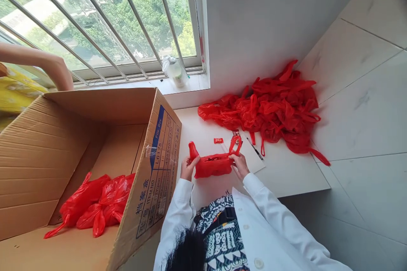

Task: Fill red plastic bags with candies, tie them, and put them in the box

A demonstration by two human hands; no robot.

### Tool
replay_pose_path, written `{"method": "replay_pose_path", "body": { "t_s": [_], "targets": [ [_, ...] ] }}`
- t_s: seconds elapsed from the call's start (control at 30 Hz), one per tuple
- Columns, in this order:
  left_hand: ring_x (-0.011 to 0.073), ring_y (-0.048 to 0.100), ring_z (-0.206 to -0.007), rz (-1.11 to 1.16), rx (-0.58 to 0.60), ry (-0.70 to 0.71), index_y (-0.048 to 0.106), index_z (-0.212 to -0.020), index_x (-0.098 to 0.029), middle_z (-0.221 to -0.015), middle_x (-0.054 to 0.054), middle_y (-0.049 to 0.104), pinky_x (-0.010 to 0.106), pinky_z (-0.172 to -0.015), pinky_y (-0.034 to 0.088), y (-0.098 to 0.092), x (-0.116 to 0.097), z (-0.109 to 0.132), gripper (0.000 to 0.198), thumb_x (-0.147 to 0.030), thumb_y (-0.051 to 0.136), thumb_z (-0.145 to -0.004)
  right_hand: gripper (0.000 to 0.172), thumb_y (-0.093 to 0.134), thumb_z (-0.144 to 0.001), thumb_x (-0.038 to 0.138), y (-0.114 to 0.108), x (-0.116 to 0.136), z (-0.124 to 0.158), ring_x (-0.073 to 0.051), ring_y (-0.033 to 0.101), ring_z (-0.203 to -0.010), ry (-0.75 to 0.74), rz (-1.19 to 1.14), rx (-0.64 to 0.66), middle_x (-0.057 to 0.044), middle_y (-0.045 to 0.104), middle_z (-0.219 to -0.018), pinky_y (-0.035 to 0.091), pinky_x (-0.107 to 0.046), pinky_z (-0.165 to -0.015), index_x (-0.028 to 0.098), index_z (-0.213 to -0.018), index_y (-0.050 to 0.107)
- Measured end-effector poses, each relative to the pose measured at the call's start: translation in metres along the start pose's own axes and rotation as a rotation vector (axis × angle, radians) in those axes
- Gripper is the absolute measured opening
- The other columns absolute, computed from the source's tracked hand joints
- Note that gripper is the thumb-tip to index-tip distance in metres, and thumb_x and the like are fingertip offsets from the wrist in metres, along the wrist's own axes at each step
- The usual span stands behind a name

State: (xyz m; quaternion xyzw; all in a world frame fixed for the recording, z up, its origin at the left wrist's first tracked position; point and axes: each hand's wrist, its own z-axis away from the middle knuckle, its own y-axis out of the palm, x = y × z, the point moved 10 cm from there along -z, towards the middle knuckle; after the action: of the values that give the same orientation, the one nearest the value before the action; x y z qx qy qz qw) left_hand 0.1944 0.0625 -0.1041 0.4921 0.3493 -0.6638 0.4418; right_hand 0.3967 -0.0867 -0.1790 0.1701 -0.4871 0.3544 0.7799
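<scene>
A big cardboard box [79, 144] lies open on its side at the left end of the table [292, 173], with filled red bundles [95, 205] inside. Loose red bags [273, 108] are heaped in the far right corner, with a pen [254, 148] and a small red packet [218, 140] nearer. Another person's arm [47, 65] is cut off at the upper left. The contents of the red bag [212, 166] cannot be made out. It sits near the front edge, with the left grip [188, 167] closed on one handle and the right grip [240, 164] on the other.
</scene>
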Motion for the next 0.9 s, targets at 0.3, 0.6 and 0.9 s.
{"method": "replay_pose_path", "body": {
  "t_s": [0.3,0.6,0.9],
  "targets": [
    [0.0232,0.062,-0.084,-1.448,0.608,0.0,0.068,-0.074,-0.017,-0.122,0.014,0.054,0.037,-0.08,0.047,0.009,-0.006,0.068,0.009,-0.024,0.062,-0.072,0.027,0.059,-0.07,0.042,-0.027,0.028,0.029,-0.014,0.053,-0.068,-0.143,0.066,-0.031,0.0,0.061,-0.074,0.043,-0.026,-0.065,0.017,-0.081,0.056],
    [0.0303,0.062,-0.095,-1.224,0.596,0.001,0.066,-0.061,-0.015,-0.146,0.014,0.027,0.042,-0.08,0.052,0.035,0.007,0.084,0.014,-0.026,0.074,-0.061,0.027,0.043,-0.081,0.017,0.024,0.143,0.104,-0.021,0.054,-0.1,-0.727,0.622,0.253,-0.007,0.061,-0.104,0.042,-0.035,-0.089,0.022,-0.102,0.059],
    [0.0349,0.05,-0.117,-1.129,0.473,0.078,0.056,-0.045,-0.014,-0.134,0.018,0.046,0.041,-0.091,0.049,0.022,-0.006,0.082,0.043,-0.047,0.064,-0.072,0.051,0.073,-0.054,0.013,0.083,0.05,0.045,-0.037,0.045,-0.115,-0.669,1.581,0.669,-0.023,0.054,-0.121,0.037,-0.044,-0.093,0.007,-0.103,0.063]
  ]
}}
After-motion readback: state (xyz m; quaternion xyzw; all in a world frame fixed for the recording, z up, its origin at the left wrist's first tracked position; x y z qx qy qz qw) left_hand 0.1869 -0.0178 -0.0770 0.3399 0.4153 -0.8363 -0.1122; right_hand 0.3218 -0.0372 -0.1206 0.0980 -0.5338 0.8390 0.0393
